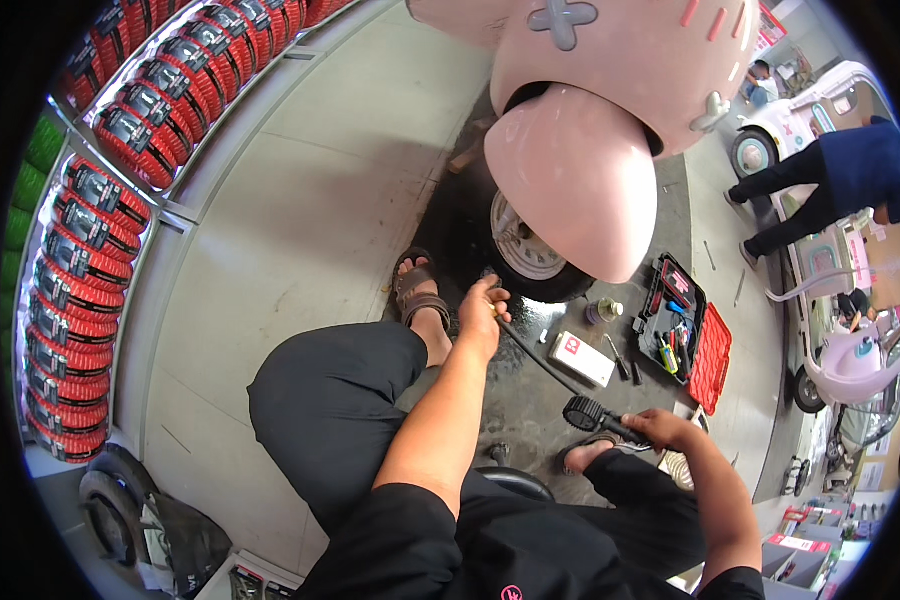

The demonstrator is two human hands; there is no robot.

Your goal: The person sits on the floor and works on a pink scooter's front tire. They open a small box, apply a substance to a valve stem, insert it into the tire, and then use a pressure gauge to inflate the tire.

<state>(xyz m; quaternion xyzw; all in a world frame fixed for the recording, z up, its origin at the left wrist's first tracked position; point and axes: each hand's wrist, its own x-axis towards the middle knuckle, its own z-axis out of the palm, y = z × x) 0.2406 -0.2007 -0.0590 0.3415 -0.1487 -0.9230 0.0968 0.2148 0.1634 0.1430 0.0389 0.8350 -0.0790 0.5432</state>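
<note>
My left hand (pixel 482 309) is closed around the end of a black air hose (pixel 538 357), beside the black tire (pixel 560 286) of a pink scooter. Above it, the scooter's glossy pink front fender (pixel 574 184) partly covers the silver wheel rim (pixel 526 251). To the right, my right hand (pixel 658 429) grips the handle of a tire inflator gun with a round black gauge (pixel 583 413). The hose runs from that gun to my left hand. Whether the hose end sits on the wheel's valve is hidden by my fingers.
An open tool case (pixel 671 319) with a red lid, a white box (pixel 583 358), a small bottle (pixel 604 310) and a screwdriver (pixel 616 358) lie right of the wheel. Racks of red-wrapped tires (pixel 82 300) stand left. A person in blue (pixel 866 169) bends by another vehicle at right.
</note>
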